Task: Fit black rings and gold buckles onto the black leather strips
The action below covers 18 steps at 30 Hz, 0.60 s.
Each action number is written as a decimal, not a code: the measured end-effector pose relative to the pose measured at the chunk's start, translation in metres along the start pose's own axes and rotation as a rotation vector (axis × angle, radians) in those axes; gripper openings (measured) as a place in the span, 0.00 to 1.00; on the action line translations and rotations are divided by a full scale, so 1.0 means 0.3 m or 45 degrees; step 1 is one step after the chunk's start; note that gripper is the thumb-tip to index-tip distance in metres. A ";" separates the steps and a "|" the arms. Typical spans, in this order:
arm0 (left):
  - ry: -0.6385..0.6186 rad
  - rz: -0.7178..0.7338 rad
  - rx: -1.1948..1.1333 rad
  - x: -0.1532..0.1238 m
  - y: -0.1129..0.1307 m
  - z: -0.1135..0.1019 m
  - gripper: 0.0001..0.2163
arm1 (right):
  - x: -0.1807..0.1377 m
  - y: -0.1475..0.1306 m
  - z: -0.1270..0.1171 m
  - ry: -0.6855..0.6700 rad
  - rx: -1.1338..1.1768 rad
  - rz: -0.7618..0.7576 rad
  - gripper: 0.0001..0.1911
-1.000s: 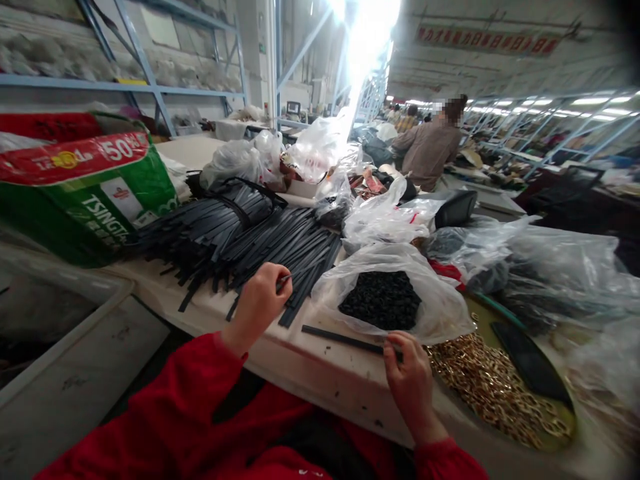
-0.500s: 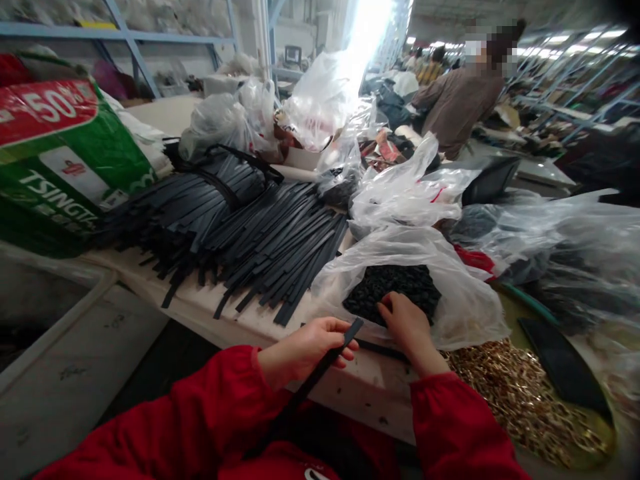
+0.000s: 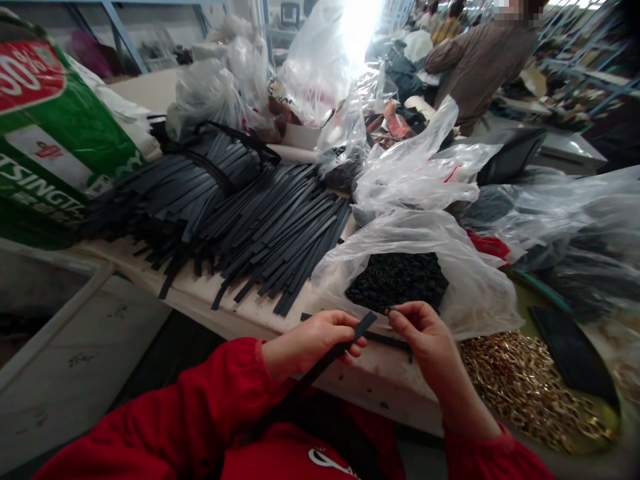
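My left hand is closed on a flat black strap, whose end sticks out past the thumb towards the right. The rest of that strap runs down over my lap. Close to the strap's end, the fingertips of my right hand pinch a small black piece; its exact shape is too small to make out. Just behind the right hand lies an open clear plastic bag, full of small black pieces like the pinched one.
Left of the bag, loose black straps lie beside a tied bundle. At right a yellowish tray holds gold metal rings. A green printed bag stands far left. Behind are more plastic bags and a person.
My right hand has come out of the bag towards me, now pinching a small black piece. The left hand with the strap has shifted slightly right. The camera view has tilted down a little.
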<state>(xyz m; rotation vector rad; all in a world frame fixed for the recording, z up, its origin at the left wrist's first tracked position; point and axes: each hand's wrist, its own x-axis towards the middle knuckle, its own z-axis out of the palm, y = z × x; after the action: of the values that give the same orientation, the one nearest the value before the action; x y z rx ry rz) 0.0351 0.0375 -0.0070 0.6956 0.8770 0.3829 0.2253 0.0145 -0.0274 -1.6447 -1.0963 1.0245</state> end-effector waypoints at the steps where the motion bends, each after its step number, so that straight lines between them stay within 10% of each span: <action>1: 0.004 0.062 0.112 -0.006 -0.003 0.005 0.05 | -0.033 -0.006 0.014 -0.073 0.238 0.127 0.15; 8: 0.255 0.543 0.812 -0.044 -0.025 0.022 0.09 | -0.148 -0.020 0.081 -0.102 1.075 0.635 0.20; 18: 0.372 0.642 1.271 -0.125 -0.071 0.042 0.09 | -0.225 -0.012 0.093 -0.140 0.979 0.453 0.13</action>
<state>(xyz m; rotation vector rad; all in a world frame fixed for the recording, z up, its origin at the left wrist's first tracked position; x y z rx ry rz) 0.0236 -0.0041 0.0050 1.8375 1.1620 0.4945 0.1802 -0.0426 -0.0209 -1.1642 -0.3716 1.5404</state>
